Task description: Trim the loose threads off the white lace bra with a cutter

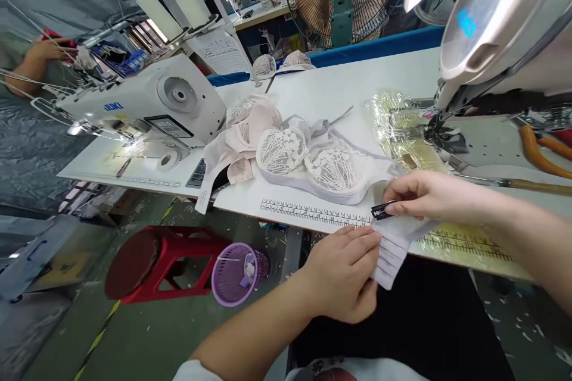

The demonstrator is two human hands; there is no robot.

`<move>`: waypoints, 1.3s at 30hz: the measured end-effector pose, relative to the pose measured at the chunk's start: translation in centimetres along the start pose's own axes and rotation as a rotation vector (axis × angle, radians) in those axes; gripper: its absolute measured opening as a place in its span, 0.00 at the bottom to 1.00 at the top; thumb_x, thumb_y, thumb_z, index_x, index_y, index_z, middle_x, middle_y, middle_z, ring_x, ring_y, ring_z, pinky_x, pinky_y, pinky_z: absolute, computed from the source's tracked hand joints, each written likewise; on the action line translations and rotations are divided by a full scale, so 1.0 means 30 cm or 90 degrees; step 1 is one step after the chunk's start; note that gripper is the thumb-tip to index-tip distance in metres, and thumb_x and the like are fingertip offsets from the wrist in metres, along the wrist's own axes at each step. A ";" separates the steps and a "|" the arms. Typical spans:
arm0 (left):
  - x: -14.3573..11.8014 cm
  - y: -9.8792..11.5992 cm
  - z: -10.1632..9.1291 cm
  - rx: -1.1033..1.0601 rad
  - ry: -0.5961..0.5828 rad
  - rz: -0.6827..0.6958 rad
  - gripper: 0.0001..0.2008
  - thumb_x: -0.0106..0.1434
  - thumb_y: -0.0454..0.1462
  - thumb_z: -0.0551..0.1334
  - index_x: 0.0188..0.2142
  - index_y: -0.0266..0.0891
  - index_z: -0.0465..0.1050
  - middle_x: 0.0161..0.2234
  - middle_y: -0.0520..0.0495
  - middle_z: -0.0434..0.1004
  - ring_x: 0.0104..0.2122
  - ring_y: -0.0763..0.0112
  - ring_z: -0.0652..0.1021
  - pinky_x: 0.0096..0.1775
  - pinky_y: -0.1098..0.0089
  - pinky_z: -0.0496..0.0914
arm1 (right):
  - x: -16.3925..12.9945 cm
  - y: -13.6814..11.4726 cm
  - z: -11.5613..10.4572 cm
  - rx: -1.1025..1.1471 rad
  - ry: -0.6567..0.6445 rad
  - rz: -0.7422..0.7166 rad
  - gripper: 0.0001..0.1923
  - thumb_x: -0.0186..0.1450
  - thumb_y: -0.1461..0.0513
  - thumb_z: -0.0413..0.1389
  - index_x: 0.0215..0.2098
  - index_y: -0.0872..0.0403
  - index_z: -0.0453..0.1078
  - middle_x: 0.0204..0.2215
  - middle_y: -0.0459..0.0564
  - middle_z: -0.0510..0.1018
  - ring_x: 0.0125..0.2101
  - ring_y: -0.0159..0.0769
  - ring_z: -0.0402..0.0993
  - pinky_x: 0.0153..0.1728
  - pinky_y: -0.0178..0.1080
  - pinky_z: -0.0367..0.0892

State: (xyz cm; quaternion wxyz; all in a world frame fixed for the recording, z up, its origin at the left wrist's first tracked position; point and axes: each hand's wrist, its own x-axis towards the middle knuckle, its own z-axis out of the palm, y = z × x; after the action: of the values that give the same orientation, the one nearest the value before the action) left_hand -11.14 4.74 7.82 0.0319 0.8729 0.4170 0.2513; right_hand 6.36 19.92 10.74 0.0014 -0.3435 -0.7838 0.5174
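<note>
A white lace bra (336, 169) with pale lilac edging lies on the sewing table, its cups facing up. One back wing runs toward me and ends in a hook-and-eye strip (389, 259) with rows across it. My left hand (346, 271) is closed on this wing, pinching it beside the strip at the table's front edge. Between the thumb and fingers of my right hand (413, 195) is a small flat black razor blade (381, 211) with pale slots. The blade is at the fabric, just above the left fingertips; whether it touches cannot be made out.
A sewing machine (491, 41) stands close on the right, with orange-handled scissors (536, 149) beside it. Beige bras (250, 131) are piled left of the white one. Another machine (179, 95) stands at left. Below are a purple basket (218, 277) and a red stool (179, 250).
</note>
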 end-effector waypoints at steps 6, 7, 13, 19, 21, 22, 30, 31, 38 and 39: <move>0.019 0.041 0.023 0.118 0.026 -0.066 0.12 0.62 0.38 0.54 0.36 0.33 0.72 0.43 0.42 0.76 0.48 0.66 0.73 0.52 0.65 0.67 | 0.000 -0.005 0.015 -0.114 0.042 -0.007 0.10 0.55 0.55 0.52 0.23 0.51 0.70 0.17 0.46 0.69 0.19 0.33 0.62 0.18 0.35 0.55; 0.022 0.046 0.028 0.128 0.033 -0.073 0.10 0.62 0.36 0.54 0.36 0.33 0.72 0.42 0.42 0.76 0.48 0.67 0.73 0.52 0.66 0.67 | 0.001 -0.005 0.017 -0.125 0.042 -0.005 0.10 0.55 0.55 0.52 0.23 0.51 0.70 0.17 0.46 0.69 0.20 0.33 0.63 0.18 0.35 0.56; 0.028 0.062 0.036 0.143 0.029 -0.094 0.09 0.61 0.32 0.55 0.39 0.32 0.70 0.42 0.42 0.76 0.49 0.66 0.72 0.51 0.66 0.68 | 0.000 0.002 0.025 -0.129 0.087 -0.039 0.08 0.55 0.56 0.52 0.28 0.52 0.67 0.20 0.46 0.69 0.21 0.33 0.64 0.21 0.35 0.59; 0.021 0.064 0.041 0.162 0.024 -0.095 0.11 0.61 0.31 0.54 0.43 0.33 0.69 0.42 0.42 0.76 0.49 0.65 0.72 0.50 0.64 0.69 | -0.006 -0.012 0.015 -0.101 0.064 -0.017 0.09 0.55 0.54 0.54 0.23 0.51 0.65 0.18 0.45 0.67 0.20 0.32 0.62 0.17 0.34 0.54; 0.021 0.064 0.042 0.169 0.027 -0.088 0.11 0.61 0.31 0.54 0.42 0.33 0.70 0.43 0.42 0.76 0.49 0.65 0.73 0.50 0.64 0.69 | -0.005 -0.014 0.013 -0.104 0.060 -0.016 0.09 0.54 0.54 0.54 0.22 0.51 0.65 0.18 0.44 0.68 0.20 0.32 0.62 0.17 0.35 0.54; 0.022 0.065 0.042 0.172 0.030 -0.084 0.11 0.61 0.31 0.54 0.42 0.33 0.70 0.43 0.42 0.76 0.48 0.64 0.73 0.49 0.64 0.69 | -0.004 -0.013 0.013 -0.110 0.059 -0.017 0.09 0.54 0.55 0.54 0.22 0.51 0.65 0.18 0.44 0.68 0.20 0.32 0.62 0.17 0.35 0.54; 0.028 0.066 0.038 0.189 0.044 -0.078 0.10 0.62 0.31 0.53 0.40 0.33 0.71 0.42 0.44 0.76 0.47 0.65 0.74 0.49 0.65 0.69 | 0.003 0.010 0.011 -0.159 0.043 -0.029 0.08 0.54 0.55 0.54 0.23 0.51 0.65 0.17 0.44 0.67 0.20 0.33 0.61 0.18 0.34 0.54; 0.028 0.066 0.038 0.189 0.045 -0.077 0.10 0.61 0.31 0.53 0.40 0.33 0.71 0.42 0.44 0.76 0.47 0.66 0.74 0.49 0.65 0.69 | 0.004 0.012 0.012 -0.161 0.045 -0.028 0.08 0.54 0.56 0.54 0.23 0.50 0.65 0.17 0.44 0.67 0.20 0.33 0.61 0.18 0.35 0.54; 0.023 0.065 0.048 0.190 0.046 -0.081 0.11 0.61 0.32 0.54 0.41 0.33 0.71 0.43 0.43 0.76 0.47 0.67 0.73 0.51 0.66 0.66 | -0.014 0.006 0.040 -0.164 0.093 0.004 0.06 0.55 0.58 0.53 0.23 0.51 0.64 0.18 0.44 0.69 0.20 0.32 0.63 0.21 0.35 0.57; 0.022 0.065 0.048 0.189 0.043 -0.081 0.11 0.61 0.32 0.53 0.41 0.33 0.71 0.43 0.43 0.76 0.48 0.67 0.73 0.51 0.66 0.66 | -0.018 0.002 0.042 -0.165 0.094 0.006 0.07 0.56 0.58 0.52 0.23 0.51 0.64 0.18 0.44 0.69 0.21 0.32 0.63 0.21 0.35 0.57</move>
State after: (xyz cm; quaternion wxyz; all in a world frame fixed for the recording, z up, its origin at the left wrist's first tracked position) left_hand -8.72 4.19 7.38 -0.0955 0.8310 0.5046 0.2138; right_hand 6.36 18.60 10.28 0.0119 -0.3815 -0.8402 0.3851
